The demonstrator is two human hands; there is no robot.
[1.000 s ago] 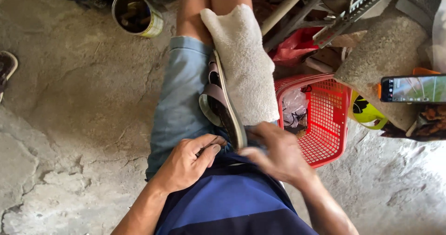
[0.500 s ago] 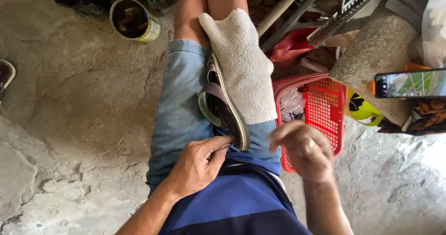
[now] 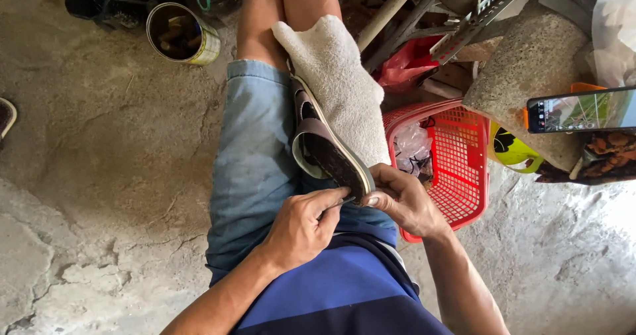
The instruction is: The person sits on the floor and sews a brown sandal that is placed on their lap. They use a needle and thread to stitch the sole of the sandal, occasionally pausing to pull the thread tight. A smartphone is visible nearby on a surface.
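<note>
Two hands meet at the heel end of a worn sandal [image 3: 328, 156] that lies along our lap, sole edge up, resting against a white towel [image 3: 341, 87] draped over the right thigh. The left hand [image 3: 301, 226] is closed, its thumb and forefinger pinched at the sandal's near end; something thin and dark seems to sit between those fingers, but we cannot tell what it is. The right hand [image 3: 404, 199] is closed around the same end from the other side, fingertips pressed on the sole's rim. The two hands are nearly touching. The sandal lies over the blue denim shorts [image 3: 255, 156]. Just beside the right hand, on the concrete floor [image 3: 99, 143], stands a red plastic basket [image 3: 457, 163] with a crumpled clear bag in it. A rough stone block [image 3: 530, 70] sits behind the basket, with a phone [image 3: 583, 110] propped against it. An open tin can [image 3: 182, 34] stands well apart, past the left knee.
</note>
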